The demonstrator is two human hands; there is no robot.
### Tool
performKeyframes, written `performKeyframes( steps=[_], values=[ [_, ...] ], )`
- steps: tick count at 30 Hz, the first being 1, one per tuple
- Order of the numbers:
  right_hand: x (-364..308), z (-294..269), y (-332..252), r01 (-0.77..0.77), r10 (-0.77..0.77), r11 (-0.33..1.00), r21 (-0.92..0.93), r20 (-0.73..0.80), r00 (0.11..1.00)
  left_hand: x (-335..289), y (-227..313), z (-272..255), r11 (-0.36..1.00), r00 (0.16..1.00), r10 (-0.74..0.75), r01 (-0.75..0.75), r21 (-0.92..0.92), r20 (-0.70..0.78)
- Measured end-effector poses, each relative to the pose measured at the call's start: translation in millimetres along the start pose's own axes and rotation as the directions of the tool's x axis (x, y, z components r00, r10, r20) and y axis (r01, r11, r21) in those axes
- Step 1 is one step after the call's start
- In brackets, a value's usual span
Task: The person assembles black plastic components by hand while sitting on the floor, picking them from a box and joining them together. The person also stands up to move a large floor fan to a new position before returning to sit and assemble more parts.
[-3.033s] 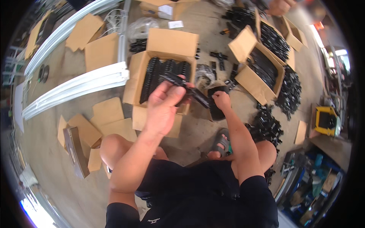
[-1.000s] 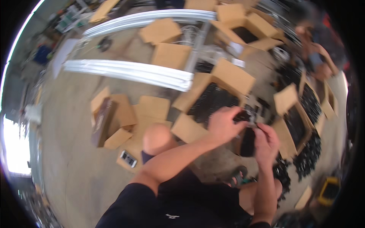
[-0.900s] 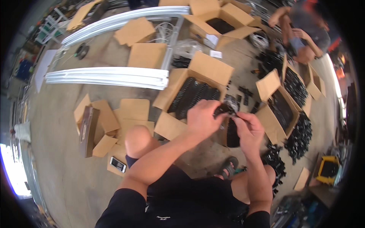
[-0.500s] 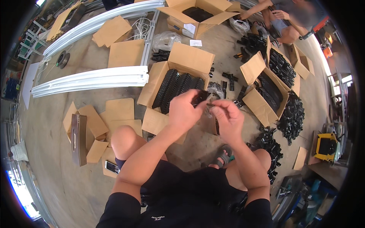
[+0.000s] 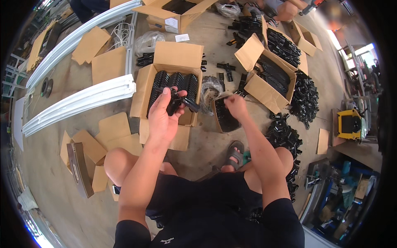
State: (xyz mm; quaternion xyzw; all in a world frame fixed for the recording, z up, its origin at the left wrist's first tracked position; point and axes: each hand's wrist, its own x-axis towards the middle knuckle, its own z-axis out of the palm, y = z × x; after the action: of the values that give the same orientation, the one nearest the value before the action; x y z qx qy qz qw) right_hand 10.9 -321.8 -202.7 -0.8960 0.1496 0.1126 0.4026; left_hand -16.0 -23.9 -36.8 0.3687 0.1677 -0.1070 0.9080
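A black branching pipe connector (image 5: 181, 102) rests in my left hand (image 5: 162, 120), its thumb and fingers around it. It is held over the near part of an open carton (image 5: 178, 53), where similar black pieces (image 5: 175, 80) stand packed in rows. My right hand (image 5: 236, 106) is at the upper edge of a small cardboard box (image 5: 215, 113) with small dark parts in it. The right fingers are curled together, and whatever is between them is hidden. A clear plastic bag (image 5: 211, 89) lies between the carton and the small box.
To the right stand another carton (image 5: 264, 96) of black pieces and loose heaps of connectors (image 5: 305, 99). White metal profiles (image 5: 82, 101) and flattened cardboard (image 5: 118, 128) lie left. Another person's legs (image 5: 285, 10) show at the far right, near a large open carton (image 5: 159, 22).
My hands, close together before, are now apart. The left has moved left with the connector and turned palm up; the right has gone to the small box. The whole view has shifted.
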Motion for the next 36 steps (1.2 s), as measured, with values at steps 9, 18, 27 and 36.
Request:
performKeyframes(
  steps=[9,18,27,36],
  values=[
    [68.4,-8.8,35.1,-0.062,0.026,0.983,-0.176,-0.196,0.98,-6.0,3.0,12.7,0.994,0.999,-0.05,0.051,0.098,-0.019],
    [188.2,65.7,62.8,-0.133,0.11,0.833,-0.537,-0.073,0.991,-5.7,10.1,13.6,0.975,0.985,-0.128,0.145,0.167,-0.112],
    [269.2,81.1,196.9,0.117,-0.198,0.892,-0.436,-0.145,0.969,11.1,-1.1,18.3,0.954,0.983,-0.182,0.18,0.24,-0.013],
    [148.9,8.2,15.0,-0.037,-0.06,0.701,0.712,0.111,0.992,5.6,-1.5,13.9,0.973,1.0,0.028,-0.03,0.228,0.01]
  ],
)
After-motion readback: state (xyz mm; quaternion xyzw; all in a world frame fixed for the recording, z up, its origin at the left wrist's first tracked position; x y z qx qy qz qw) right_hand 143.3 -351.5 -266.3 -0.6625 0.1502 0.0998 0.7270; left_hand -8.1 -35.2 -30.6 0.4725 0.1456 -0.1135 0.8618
